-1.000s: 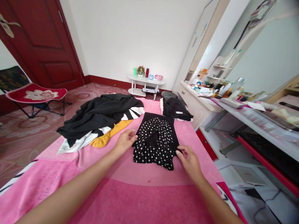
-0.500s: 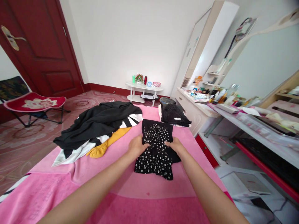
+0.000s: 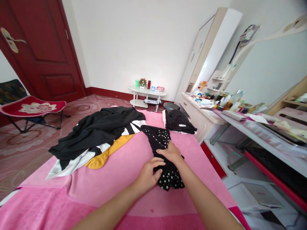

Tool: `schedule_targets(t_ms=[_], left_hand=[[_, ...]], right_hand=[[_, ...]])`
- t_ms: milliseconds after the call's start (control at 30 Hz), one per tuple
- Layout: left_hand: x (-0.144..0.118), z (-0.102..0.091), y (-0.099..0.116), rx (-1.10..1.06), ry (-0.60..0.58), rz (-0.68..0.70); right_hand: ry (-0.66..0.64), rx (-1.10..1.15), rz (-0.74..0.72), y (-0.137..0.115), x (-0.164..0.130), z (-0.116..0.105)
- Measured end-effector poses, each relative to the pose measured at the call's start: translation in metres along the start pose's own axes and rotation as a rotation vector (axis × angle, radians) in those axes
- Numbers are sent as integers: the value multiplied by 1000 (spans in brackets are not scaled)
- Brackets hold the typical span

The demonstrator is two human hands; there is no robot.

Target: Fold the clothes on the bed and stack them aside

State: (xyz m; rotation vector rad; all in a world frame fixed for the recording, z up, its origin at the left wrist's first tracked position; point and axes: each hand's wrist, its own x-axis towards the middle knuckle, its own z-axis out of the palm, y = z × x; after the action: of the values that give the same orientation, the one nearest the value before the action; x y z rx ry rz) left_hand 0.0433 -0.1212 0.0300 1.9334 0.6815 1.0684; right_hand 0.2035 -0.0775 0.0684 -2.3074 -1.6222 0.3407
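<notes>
A black garment with white dots, probably a top, lies on the pink bed cover, folded lengthwise into a narrow strip with plain black fabric showing across its middle. Along its left edge is my left hand, fingers curved and thumb apart, the fingertips touching the cloth. My right hand is closed on the right side of the garment, thumb on top and pointing left; its other fingers are partly hidden. Left of the hands is a loose heap of black clothing, with white pieces and a mustard-yellow garment under it.
A stack of folded dark clothes sits at the bed's far right corner. Beyond the bed stands a small white table. To the right is a dressing table crowded with bottles, and on the left a red folding chair.
The garment's left side has been folded over toward the right, making it narrower. My left hand has moved nearer and right, and my right hand slightly left; both are now close together.
</notes>
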Motion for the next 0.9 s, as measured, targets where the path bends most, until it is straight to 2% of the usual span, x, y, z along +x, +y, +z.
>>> schedule_targets(t_ms=[100,167,200,300,400,500,600,667,733,800,900], left_hand=[[26,-29,-22,96,218,-94],[47,-46,-41,311,347,-181],[57,-53,-51,454,357,-226],[72,-58,-81,858,196,-331],[73,-51,-102,1060,61,-362],[70,-46,-111,1125,44,-359],[70,-45,-112,1150,68,-345],[70,-46,-111,1155,85,-338],[70,-46,-110,1151,95,-335],[70,-45,-109,1145,101,-335],[71,-45,-108,1142,107,-330]], right_hand=[[158,104,29,10,-8,14],[210,165,50,15,-14,20],[225,199,53,16,-16,21],[266,328,23,21,-20,23],[319,524,-37,26,-24,27],[381,761,-106,30,-31,32],[428,906,-110,36,-34,30],[456,943,-117,38,-26,16],[504,945,-151,38,-5,-10],[590,896,-175,36,31,-44],[756,734,-163,35,104,-99]])
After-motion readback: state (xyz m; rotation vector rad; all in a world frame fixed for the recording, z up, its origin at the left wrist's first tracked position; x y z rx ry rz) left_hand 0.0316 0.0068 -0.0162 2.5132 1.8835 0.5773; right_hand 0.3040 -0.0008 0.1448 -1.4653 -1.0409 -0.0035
